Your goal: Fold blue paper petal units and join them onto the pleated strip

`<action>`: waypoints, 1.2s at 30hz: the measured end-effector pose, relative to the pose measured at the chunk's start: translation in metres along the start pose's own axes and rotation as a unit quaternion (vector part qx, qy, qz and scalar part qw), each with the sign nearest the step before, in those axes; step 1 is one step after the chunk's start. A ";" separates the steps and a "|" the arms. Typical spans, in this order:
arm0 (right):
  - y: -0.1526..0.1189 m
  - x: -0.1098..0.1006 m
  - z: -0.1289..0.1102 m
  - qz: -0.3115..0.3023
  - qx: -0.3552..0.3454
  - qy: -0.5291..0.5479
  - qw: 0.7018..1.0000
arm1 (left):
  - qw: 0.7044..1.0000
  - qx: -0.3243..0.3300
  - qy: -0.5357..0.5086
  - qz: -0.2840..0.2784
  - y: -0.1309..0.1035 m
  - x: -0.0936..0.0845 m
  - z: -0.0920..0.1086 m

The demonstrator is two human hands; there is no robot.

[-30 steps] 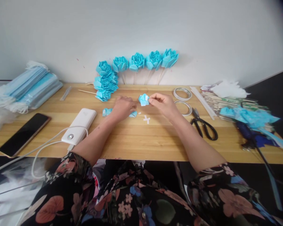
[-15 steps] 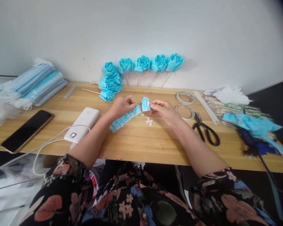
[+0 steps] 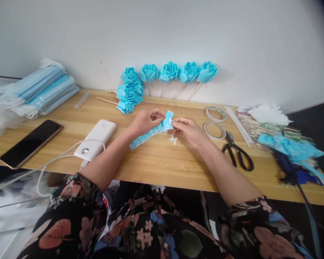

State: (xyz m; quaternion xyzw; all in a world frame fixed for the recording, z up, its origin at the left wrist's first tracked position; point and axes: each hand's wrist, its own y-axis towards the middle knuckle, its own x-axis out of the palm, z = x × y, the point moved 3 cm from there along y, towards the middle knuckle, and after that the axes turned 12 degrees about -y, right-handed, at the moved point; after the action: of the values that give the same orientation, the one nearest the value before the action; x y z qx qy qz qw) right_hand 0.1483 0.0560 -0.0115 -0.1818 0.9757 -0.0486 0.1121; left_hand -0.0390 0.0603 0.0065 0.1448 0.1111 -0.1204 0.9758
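Between my two hands stands a small folded light-blue petal (image 3: 167,124) with a bit of white tape on its face. My right hand (image 3: 188,130) pinches its right edge between thumb and fingers. From the other side, the closed fingertips of my left hand (image 3: 147,121) grip its left edge. A strip of similar overlapping blue petals (image 3: 144,139) runs along the table under my left hand and wrist, partly hidden. Just below the fingers of my right hand lie small white tape pieces (image 3: 173,139).
Blue flowers on sticks (image 3: 169,72) line the wall. Two tape rolls (image 3: 215,130), black-handled scissors (image 3: 238,154) and a pile of sticks and blue scraps (image 3: 291,145) lie right. Face masks (image 3: 47,91), a phone (image 3: 31,144) and a cabled white power bank (image 3: 97,138) sit left.
My left hand has moved right and its fingertips now meet the petal. The petal has come to the end of the strip, and the view has shifted slightly.
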 end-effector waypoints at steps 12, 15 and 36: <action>0.001 0.003 0.001 0.000 0.006 -0.013 1.000 | 1.000 -0.003 0.008 -0.015 -0.003 0.001 0.003; 0.001 0.003 0.002 0.005 0.008 -0.014 1.000 | 1.000 -0.003 0.000 -0.018 -0.003 0.002 0.002; 0.000 0.002 0.001 0.032 0.001 -0.010 0.999 | 0.999 0.027 0.014 -0.043 -0.002 0.003 0.002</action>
State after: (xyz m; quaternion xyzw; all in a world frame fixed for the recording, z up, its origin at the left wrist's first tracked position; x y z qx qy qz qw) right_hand 0.1467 0.0547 -0.0129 -0.1510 0.9799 -0.0439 0.1230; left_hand -0.0364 0.0572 0.0076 0.1677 0.1277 -0.1627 0.9639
